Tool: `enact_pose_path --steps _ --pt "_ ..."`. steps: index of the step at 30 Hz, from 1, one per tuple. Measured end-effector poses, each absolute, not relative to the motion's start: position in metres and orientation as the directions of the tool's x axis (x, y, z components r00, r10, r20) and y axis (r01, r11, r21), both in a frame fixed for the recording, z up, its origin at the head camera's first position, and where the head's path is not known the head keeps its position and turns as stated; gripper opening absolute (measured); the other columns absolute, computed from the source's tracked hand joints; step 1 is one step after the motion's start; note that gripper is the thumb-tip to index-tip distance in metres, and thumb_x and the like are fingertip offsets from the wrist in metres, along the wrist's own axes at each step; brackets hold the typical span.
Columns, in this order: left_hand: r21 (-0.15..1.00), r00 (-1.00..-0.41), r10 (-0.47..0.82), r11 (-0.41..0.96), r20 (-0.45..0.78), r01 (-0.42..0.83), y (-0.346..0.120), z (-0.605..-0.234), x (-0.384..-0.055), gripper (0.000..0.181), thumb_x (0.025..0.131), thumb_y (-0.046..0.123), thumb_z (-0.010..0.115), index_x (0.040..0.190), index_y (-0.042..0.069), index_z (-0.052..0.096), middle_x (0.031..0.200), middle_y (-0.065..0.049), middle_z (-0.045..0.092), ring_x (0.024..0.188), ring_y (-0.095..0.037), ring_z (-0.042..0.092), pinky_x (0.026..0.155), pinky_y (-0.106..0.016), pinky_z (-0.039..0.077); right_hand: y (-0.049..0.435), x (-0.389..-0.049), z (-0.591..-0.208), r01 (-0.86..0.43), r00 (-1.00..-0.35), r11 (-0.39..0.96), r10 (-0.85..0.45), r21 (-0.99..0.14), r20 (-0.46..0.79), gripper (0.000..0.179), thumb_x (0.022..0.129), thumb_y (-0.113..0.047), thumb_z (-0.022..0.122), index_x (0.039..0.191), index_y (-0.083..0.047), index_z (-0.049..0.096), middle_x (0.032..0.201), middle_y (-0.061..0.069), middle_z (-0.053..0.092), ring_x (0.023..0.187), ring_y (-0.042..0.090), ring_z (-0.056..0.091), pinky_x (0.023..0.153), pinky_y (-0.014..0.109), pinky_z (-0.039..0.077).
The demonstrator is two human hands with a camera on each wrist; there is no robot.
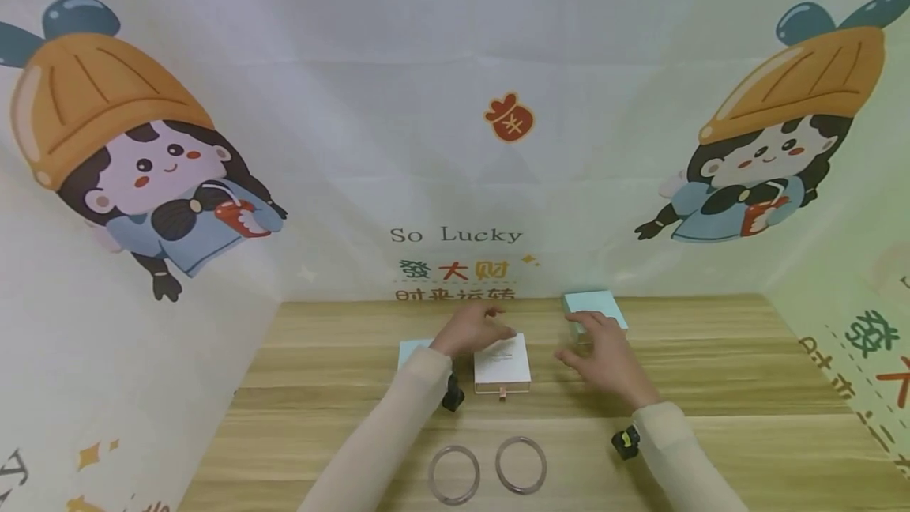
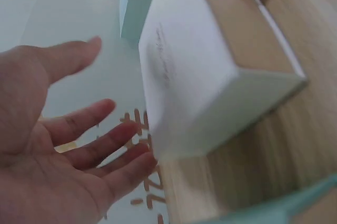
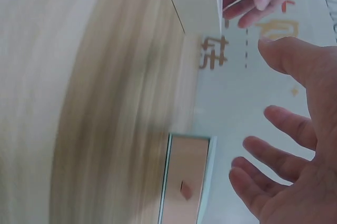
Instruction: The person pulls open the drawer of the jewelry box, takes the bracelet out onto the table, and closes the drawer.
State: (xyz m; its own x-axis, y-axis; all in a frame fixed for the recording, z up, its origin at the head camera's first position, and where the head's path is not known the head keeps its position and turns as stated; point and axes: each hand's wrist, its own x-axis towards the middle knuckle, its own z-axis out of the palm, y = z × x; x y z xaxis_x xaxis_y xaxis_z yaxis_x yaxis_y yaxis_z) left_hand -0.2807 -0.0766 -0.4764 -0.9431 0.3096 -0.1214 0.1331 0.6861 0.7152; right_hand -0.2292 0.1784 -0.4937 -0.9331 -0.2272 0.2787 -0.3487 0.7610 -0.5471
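Observation:
My left hand (image 1: pixel 472 329) hovers at the back left corner of a white drawer-style box (image 1: pixel 502 362) with a small ribbon tab at its front. In the left wrist view, the fingers of this hand (image 2: pixel 79 145) are spread and hold nothing; whether a fingertip touches the box cannot be told. My right hand (image 1: pixel 610 360) is apart from the white box, with loosely bent fingers and nothing in them. Just beyond it lies a light teal box (image 1: pixel 596 305), which the hand partly covers. The right wrist view shows this teal box's brown drawer front (image 3: pixel 184 166) with a small tab.
A second teal box (image 1: pixel 415 351) is mostly hidden behind my left forearm. Two translucent bangles, a left one (image 1: pixel 430 477) and a right one (image 1: pixel 544 466), lie at the front of the wooden table (image 1: pixel 711 385). A printed cloth (image 1: pixel 569 180) hangs behind the table.

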Motion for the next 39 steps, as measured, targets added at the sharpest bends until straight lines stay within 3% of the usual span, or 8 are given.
enact_pose_path --steps 7,16,27,32,39 --pt "0.698 -0.927 0.357 0.693 -0.117 0.179 -0.051 -0.476 -0.291 0.067 0.096 0.042 0.069 0.152 0.011 0.048 0.159 -0.012 0.046 0.148 -0.036 0.041 0.119 -0.056 0.037 0.198 -0.236 -0.494 -0.271 -0.957 0.762 -0.148 -0.588 0.250 0.068 0.090 -0.029 0.079 0.143 0.004 0.053 0.149 0.034 0.046 0.134 0.057 0.042 0.106 0.070 0.041" --pt "0.722 -0.909 0.400 0.663 -0.117 0.199 -0.028 -0.477 -0.306 0.066 0.098 0.040 0.067 0.155 0.014 0.046 0.160 -0.010 0.045 0.149 -0.033 0.041 0.120 -0.052 0.036 0.221 -0.248 -0.502 -0.142 -0.984 0.738 -0.033 -0.660 0.175 0.074 0.093 -0.028 0.075 0.148 0.010 0.042 0.149 0.040 0.041 0.136 0.059 0.038 0.111 0.070 0.036" --pt "0.740 -0.894 0.419 0.650 -0.159 0.173 0.004 -0.477 -0.320 0.065 0.099 0.039 0.066 0.155 0.013 0.045 0.157 -0.010 0.048 0.144 -0.032 0.047 0.117 -0.049 0.041 0.230 -0.255 -0.505 0.007 -0.999 0.680 0.043 -0.733 0.030 0.074 0.097 -0.030 0.070 0.150 0.012 0.038 0.145 0.041 0.044 0.130 0.054 0.049 0.107 0.063 0.045" --pt "0.759 -0.894 0.408 0.637 -0.184 0.135 0.019 -0.481 -0.325 0.068 0.098 0.036 0.069 0.156 0.012 0.043 0.158 -0.010 0.047 0.144 -0.032 0.047 0.117 -0.048 0.042 0.231 -0.258 -0.510 0.035 -0.998 0.669 0.062 -0.743 0.009 0.074 0.098 -0.031 0.068 0.149 0.014 0.038 0.141 0.041 0.049 0.120 0.050 0.059 0.097 0.056 0.053" --pt "0.734 -0.899 0.388 0.668 -0.203 0.123 0.035 -0.487 -0.331 0.075 0.094 0.029 0.075 0.157 0.010 0.039 0.160 -0.012 0.044 0.147 -0.032 0.043 0.120 -0.047 0.039 0.234 -0.260 -0.516 0.075 -0.994 0.660 0.108 -0.748 -0.005 0.070 0.099 -0.032 0.066 0.144 0.015 0.042 0.137 0.041 0.053 0.117 0.047 0.062 0.091 0.052 0.056"
